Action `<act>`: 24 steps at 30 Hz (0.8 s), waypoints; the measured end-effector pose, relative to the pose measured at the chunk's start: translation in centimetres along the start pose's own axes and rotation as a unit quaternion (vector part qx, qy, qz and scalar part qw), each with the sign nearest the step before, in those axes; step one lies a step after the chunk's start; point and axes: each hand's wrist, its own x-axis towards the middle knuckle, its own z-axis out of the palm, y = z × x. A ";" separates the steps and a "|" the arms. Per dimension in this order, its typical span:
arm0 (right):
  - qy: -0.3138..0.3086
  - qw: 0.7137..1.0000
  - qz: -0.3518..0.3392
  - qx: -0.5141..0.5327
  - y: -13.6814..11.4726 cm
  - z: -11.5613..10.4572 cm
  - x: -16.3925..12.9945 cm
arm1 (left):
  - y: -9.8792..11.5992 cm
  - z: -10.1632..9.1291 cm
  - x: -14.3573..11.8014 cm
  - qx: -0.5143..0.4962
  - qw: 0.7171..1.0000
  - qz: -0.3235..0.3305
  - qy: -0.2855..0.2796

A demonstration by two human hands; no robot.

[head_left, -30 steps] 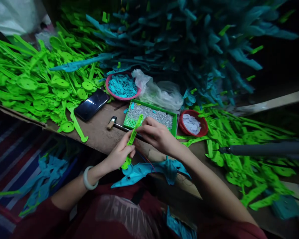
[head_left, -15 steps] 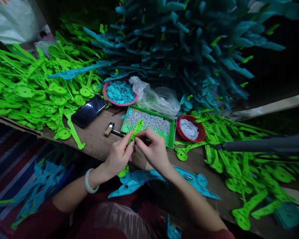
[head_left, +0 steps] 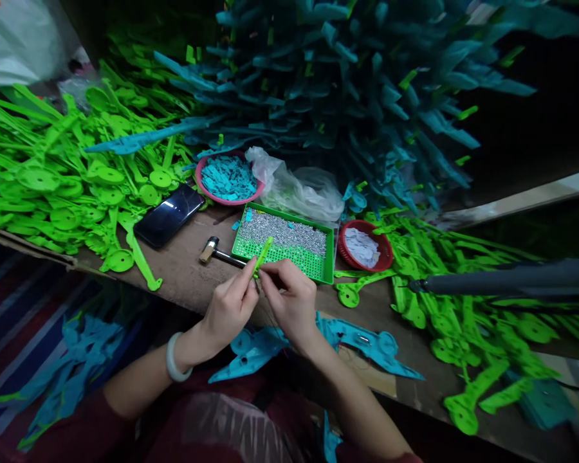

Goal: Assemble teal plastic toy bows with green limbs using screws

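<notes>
My left hand point(head_left: 228, 314) is closed around a slim bright green plastic part point(head_left: 263, 253), whose narrow end points up and away from me. My right hand point(head_left: 293, 301) meets it there, thumb and fingertips pinched together against the part's near side. Whatever sits between those right fingertips is too small to make out. Thin dark wires hang below the hands. Under my wrists lies a blue plastic shell point(head_left: 255, 352), partly covered by my right forearm, with a second blue piece point(head_left: 367, 344) showing to the right.
Behind my hands stands a green tray point(head_left: 330, 257) of small metal pieces, beside a hammer point(head_left: 209, 249). A pink bowl point(head_left: 200, 183) holds blue bits; a red basket point(head_left: 388, 247) holds white pieces. A phone point(head_left: 168, 215) lies left. Green parts point(head_left: 62, 186) and blue parts point(head_left: 318, 96) are heaped around.
The green part has turned, showing more of its narrow edge, and its round lower end is now hidden. My right hand has shifted slightly lower. The view has moved a little.
</notes>
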 end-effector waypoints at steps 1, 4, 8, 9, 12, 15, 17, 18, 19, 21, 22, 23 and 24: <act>-0.001 1.000 -0.017 0.001 0.1 0.0 -0.1 | 0.0 0.0 -0.1 0.000 1.000 -0.003 -0.001; -0.002 0.997 -0.069 -0.016 0.6 -0.2 -0.3 | 0.2 -0.1 -0.4 -0.007 1.000 -0.008 -0.010; -0.023 0.983 -0.170 -0.068 1.8 -0.6 -0.6 | 0.7 -0.6 -0.8 -0.042 0.998 -0.041 -0.031; -0.032 0.979 -0.187 -0.074 2.0 -0.8 -0.7 | 0.8 -0.8 -0.8 -0.059 0.996 -0.056 -0.040; -0.044 0.977 -0.198 -0.062 2.2 -1.3 -1.0 | 1.2 -1.1 -0.9 -0.083 0.992 -0.073 -0.061; -0.035 0.994 -0.099 -0.006 1.4 -1.6 -1.3 | 1.6 -1.0 -1.1 -0.028 0.998 -0.016 -0.054; -0.032 0.999 -0.017 0.024 0.7 -1.6 -1.5 | 1.9 -0.9 -1.2 0.022 0.999 0.023 -0.043; -0.030 0.999 0.005 0.030 0.4 -1.6 -1.6 | 2.0 -0.8 -1.4 0.043 0.998 0.033 -0.040; -0.027 0.999 0.015 0.034 0.2 -1.6 -1.7 | 2.1 -0.8 -1.4 0.058 0.997 0.038 -0.039; -0.020 0.998 0.024 0.052 -0.1 -1.5 -2.0 | 2.2 -0.8 -1.6 0.070 0.996 0.039 -0.037; -0.019 0.997 0.034 0.067 -0.1 -1.5 -2.1 | 2.2 -0.8 -1.6 0.067 0.996 0.037 -0.036; -0.024 0.995 0.052 0.085 -0.1 -1.5 -2.3 | 2.2 -0.8 -1.6 0.060 0.997 0.034 -0.035; -0.030 0.992 0.074 0.102 -0.1 -1.4 -2.4 | 2.2 -0.8 -1.6 0.051 0.998 0.030 -0.034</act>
